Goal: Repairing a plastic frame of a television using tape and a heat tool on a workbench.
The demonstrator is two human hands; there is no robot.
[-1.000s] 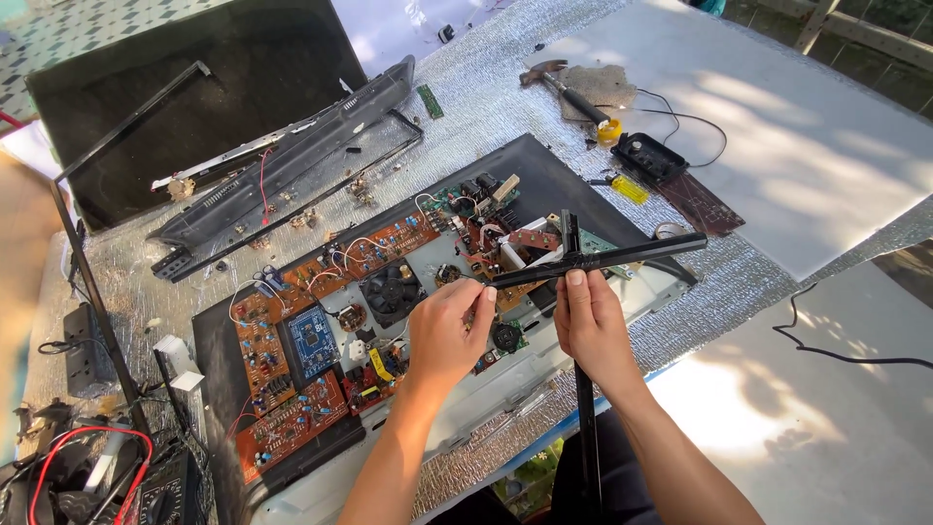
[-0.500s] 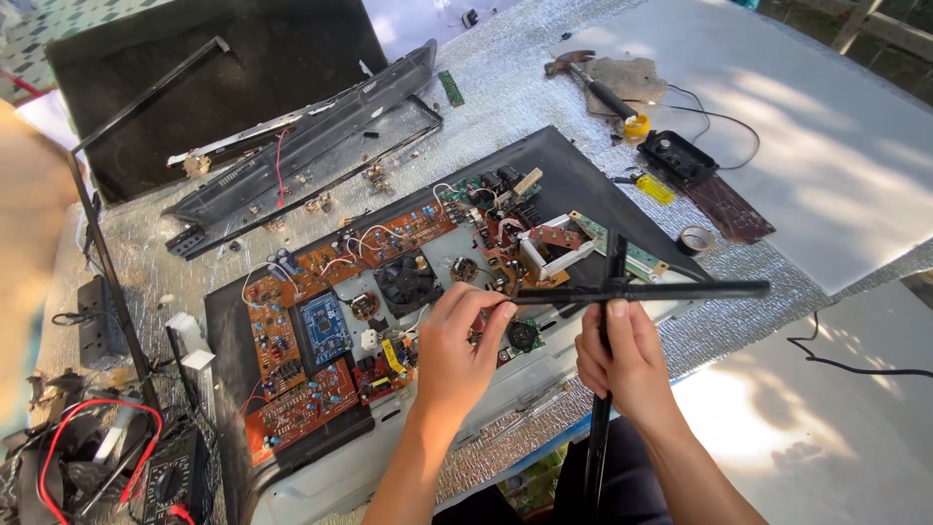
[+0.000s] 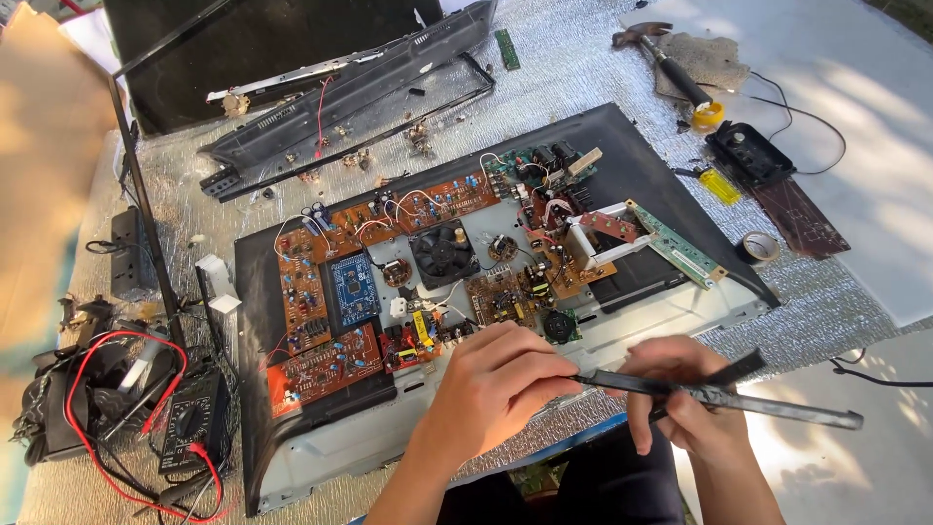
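A long black plastic frame strip (image 3: 777, 405) lies across both my hands near the bottom edge. My left hand (image 3: 496, 381) pinches its left end, and my right hand (image 3: 680, 399) is wrapped around its middle, where a second black piece crosses it. Just beyond my hands sits a flat black panel chassis (image 3: 641, 165) carrying several brown circuit boards (image 3: 326, 365), a blue board (image 3: 352, 288), a small black fan (image 3: 443, 253) and a green board strip (image 3: 675, 245).
A black bezel frame (image 3: 350, 92) lies at the back. At the right are a hammer (image 3: 666, 53), a black adapter (image 3: 748, 156), a tape roll (image 3: 758, 247) and a yellow piece (image 3: 719, 185). A multimeter with red leads (image 3: 185, 418) sits at the left.
Both hands have dropped toward the bottom edge with the black strip, which now lies lower and tilted down to the right. My left hand has closed onto its left end.
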